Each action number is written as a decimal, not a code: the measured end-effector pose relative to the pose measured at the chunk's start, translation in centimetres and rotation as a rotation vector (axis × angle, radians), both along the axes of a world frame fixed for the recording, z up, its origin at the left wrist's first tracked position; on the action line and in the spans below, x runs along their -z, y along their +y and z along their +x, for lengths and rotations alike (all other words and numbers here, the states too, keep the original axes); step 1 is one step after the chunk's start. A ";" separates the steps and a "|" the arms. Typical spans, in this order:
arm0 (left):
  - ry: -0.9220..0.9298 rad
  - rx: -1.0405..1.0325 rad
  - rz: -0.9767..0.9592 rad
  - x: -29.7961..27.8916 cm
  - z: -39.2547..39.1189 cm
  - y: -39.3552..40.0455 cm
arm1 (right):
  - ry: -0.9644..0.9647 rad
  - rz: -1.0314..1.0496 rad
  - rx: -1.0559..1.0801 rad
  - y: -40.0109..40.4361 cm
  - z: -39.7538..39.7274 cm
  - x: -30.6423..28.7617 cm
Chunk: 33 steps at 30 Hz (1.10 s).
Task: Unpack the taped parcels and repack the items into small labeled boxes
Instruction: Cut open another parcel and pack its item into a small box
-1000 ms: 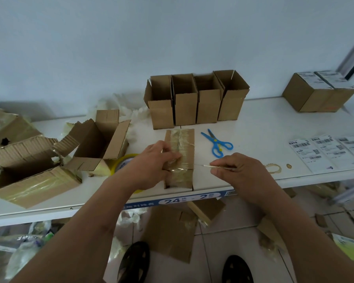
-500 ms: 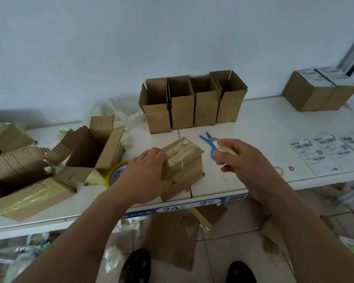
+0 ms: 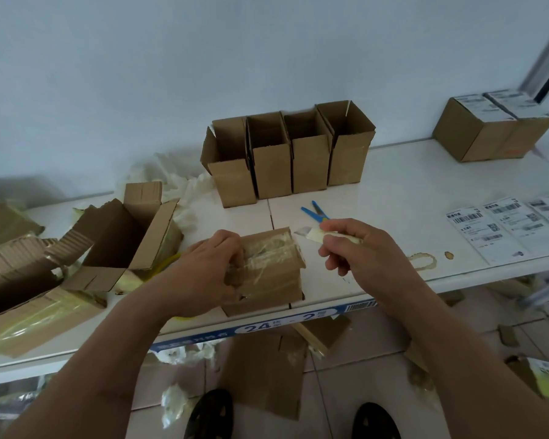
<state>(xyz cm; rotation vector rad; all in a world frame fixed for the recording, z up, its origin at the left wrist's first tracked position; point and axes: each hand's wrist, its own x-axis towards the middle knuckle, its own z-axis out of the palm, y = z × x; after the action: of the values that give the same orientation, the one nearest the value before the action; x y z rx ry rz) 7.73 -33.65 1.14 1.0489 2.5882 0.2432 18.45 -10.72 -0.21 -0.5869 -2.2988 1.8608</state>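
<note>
We grip the taped parcel with our left hand, fingers curled over its left top edge, the box standing at the front edge of the white shelf. Our right hand hovers just beside it, fingers pinched round a small knife, its blade pointing at the parcel's top corner. Behind stand four open small boxes, blue scissors just before them.

A blue strip on the white shelf's front edge, lower centre, reads "24" and "2". Print on the white barcode labels at right is too small to read.
</note>
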 end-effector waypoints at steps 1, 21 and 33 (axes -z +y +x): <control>-0.006 -0.002 0.004 0.0 -0.1 0.0 | -0.009 0.010 -0.022 -0.1 0.0 0.1; 0.087 -0.007 0.046 1.0 0.1 0.1 | -0.127 0.262 -0.233 0.5 1.8 -1.4; 0.269 -0.088 0.080 1.4 0.1 -2.4 | -0.056 0.332 -0.240 1.3 1.2 -4.3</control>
<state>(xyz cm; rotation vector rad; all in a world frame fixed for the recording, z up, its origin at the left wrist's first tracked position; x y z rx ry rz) 7.80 -36.00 -0.31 1.0609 2.8915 0.2438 19.60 -9.42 4.06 -0.3346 -2.7381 1.5066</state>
